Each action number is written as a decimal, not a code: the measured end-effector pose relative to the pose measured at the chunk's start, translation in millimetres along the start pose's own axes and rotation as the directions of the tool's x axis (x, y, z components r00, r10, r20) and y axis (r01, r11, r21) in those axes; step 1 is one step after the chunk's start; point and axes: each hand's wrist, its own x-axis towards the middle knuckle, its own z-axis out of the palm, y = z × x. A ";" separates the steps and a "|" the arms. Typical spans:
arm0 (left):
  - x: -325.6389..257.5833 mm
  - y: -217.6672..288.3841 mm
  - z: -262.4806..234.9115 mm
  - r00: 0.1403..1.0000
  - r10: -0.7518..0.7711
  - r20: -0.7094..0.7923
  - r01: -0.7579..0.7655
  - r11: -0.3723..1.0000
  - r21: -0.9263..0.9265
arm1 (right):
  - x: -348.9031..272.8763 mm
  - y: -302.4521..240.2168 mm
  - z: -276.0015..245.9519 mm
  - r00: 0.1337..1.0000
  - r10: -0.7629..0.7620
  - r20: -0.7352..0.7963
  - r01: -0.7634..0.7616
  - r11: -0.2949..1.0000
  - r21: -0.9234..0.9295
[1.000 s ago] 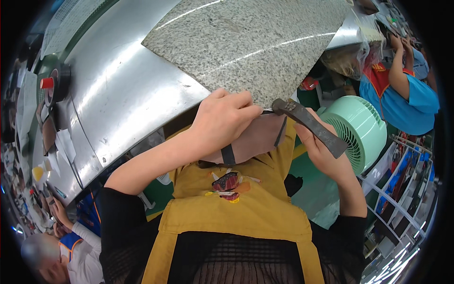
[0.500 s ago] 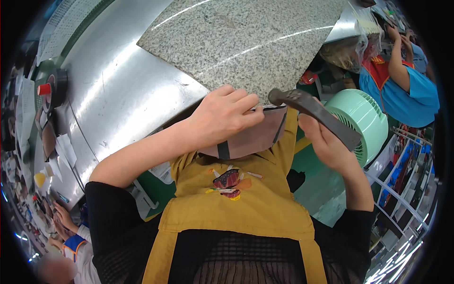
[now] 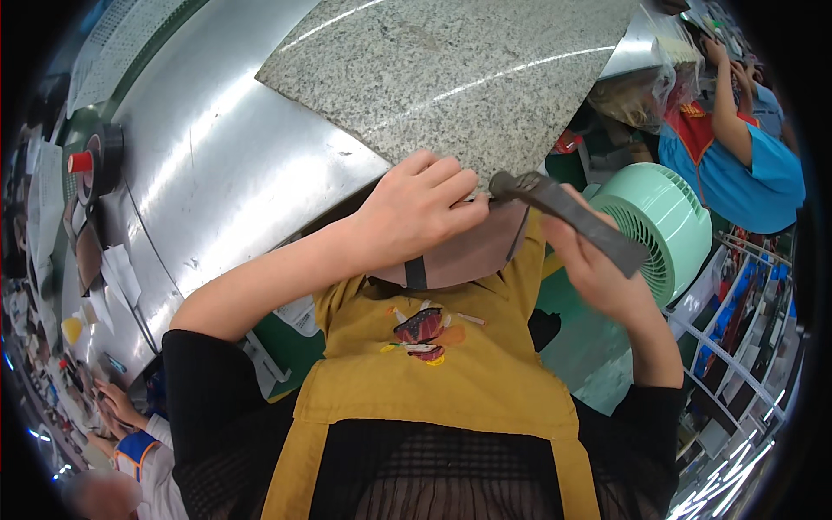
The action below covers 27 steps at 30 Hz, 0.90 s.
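My left grip pinches the flat, dusty-pink, black-striped piece at the near edge of the speckled grey stone slab, so my right, holding the dark metal hammer, should tap squarely, clear of it.

Bright light, glare on metal tabletop, streaks across granite slab, edges bent

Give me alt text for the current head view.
The right hand grips a dark hammer, its round face by the top edge of a brownish-pink piece that the left hand holds at the near edge of a speckled stone slab. A mint-green fan stands at right.
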 end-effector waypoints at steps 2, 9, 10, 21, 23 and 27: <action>0.3 1.0 -2.2 1.000 -0.019 0.014 0.019 1.000 0.009 | -0.1 -0.3 0.3 1.000 -0.020 -0.022 0.021 1.000 0.012; -0.9 -0.4 -5.1 0.973 -0.230 0.007 0.227 0.957 -0.180 | 5.2 2.2 7.0 0.998 0.018 0.066 -0.016 1.000 -0.021; -1.7 0.4 -4.7 0.981 -0.191 -0.013 0.188 0.973 -0.136 | 5.6 0.7 6.8 0.998 0.038 0.059 -0.039 0.999 0.019; -2.8 5.6 -8.5 0.999 -0.036 -0.017 0.037 0.998 0.059 | 4.1 -5.5 1.0 0.997 -0.037 0.062 0.035 0.999 0.020; -3.2 6.2 -11.0 0.999 -0.050 -0.008 0.051 0.996 0.077 | 3.9 -7.2 2.8 0.997 -0.076 0.033 0.076 0.997 -0.015; -6.2 7.0 -5.8 0.971 -0.235 -0.040 0.232 0.971 -0.063 | 0.9 8.9 18.6 0.993 -0.021 0.114 0.037 0.990 -0.136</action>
